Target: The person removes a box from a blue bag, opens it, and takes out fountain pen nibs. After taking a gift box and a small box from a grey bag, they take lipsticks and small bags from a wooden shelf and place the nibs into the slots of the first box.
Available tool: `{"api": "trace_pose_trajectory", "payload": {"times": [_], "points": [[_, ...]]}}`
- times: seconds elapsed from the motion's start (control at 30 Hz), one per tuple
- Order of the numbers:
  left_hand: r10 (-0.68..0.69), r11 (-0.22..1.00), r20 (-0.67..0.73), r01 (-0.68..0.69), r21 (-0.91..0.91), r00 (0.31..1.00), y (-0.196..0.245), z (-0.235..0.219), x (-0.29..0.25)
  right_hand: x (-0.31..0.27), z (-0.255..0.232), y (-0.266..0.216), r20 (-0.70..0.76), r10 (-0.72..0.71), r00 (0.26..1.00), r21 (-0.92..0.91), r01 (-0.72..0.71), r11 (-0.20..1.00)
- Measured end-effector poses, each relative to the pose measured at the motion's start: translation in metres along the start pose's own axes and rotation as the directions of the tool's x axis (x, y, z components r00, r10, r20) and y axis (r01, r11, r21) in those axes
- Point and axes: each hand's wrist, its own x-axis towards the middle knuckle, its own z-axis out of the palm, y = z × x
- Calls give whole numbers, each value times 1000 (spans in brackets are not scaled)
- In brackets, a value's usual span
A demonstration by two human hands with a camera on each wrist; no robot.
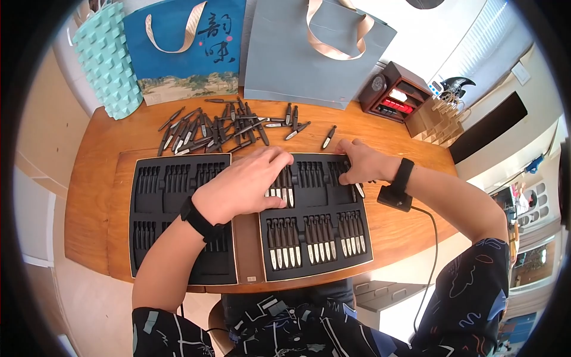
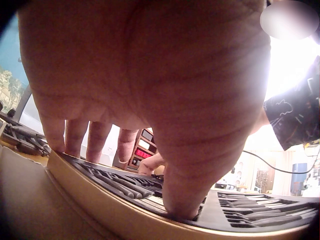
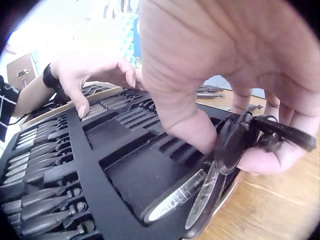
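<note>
My left hand (image 1: 247, 181) lies over the left part of the right-hand black tray (image 1: 318, 199), its thumb on silver-tipped dark sticks (image 1: 290, 195) set in slots there. In the left wrist view, its fingers reach straight toward the tray's far rim. At that tray's right edge, my right hand (image 1: 370, 165) pinches several dark pen-shaped sticks (image 3: 231, 145) between thumb and fingers. Two flat silver tips (image 3: 175, 196) with small lettering point down past the thumb. Slots beside this hand show bare black foam. Along the tray's near half stand filled groups of the same sticks (image 1: 321, 238).
A second black tray (image 1: 172, 204) joins on the left. Behind the trays lies a loose pile of sticks (image 1: 202, 128), with a single stick (image 1: 329, 137) apart. Blue (image 1: 178, 56) and grey (image 1: 309, 65) paper bags stand at the back, beside a wooden box (image 1: 389, 89). A cable (image 1: 436, 238) hangs from my right wrist.
</note>
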Motion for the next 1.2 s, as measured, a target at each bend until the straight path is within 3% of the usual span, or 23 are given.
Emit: {"api": "trace_pose_trajectory", "payload": {"times": [0.33, 0.43, 0.5, 0.53, 0.6, 0.67, 0.87, 1.0, 1.07, 1.1, 1.13, 1.2], "points": [[64, 998, -63, -63, 14, 996, -9, 7, -3, 4, 10, 7, -52, 8, 999, -53, -11, 999], [46, 999, -56, -46, 5, 997, -10, 8, -2, 6, 2, 13, -83, -89, 993, -71, 83, 994], [32, 999, -50, -32, 1, 998, -8, 6, -2, 8, -19, 8, 151, 34, 988, 191, -63, 980], [30, 1000, -36, -30, 0, 999, -8, 6, -2, 13, -23, 16, 156, 28, 987, 184, -57, 981], [43, 999, -45, -43, 8, 998, -10, 9, -3, 25, -30, 37, 200, -44, 979, 383, -37, 923], [51, 997, -62, -48, 52, 997, -10, 12, -2, 38, -43, 38, 240, -22, 970, 353, -67, 933], [-28, 998, -143, 21, -52, 989, -2, 13, 2, 79, -45, 0, -43, -209, 977, 436, 207, 876], [-52, 998, -197, 57, 22, 979, 9, 6, 1, 94, -35, -22, -136, -279, 951, 544, 307, 781], [-246, 965, -182, 259, 47, 952, 20, -5, 1, 85, -36, -29, -331, -258, 907, 457, 394, 798], [-269, 954, -206, 289, 73, 941, 18, -4, 2, 80, -35, -25, -341, -258, 904, 473, 402, 784], [-266, 953, -194, 288, 94, 944, 21, -6, 4, 75, -34, -18, -434, -255, 864, 346, 421, 838], [-447, 886, -95, 455, 89, 889, 27, -11, 11, 60, -31, -3, -595, -273, 756, 78, 392, 917]]}}
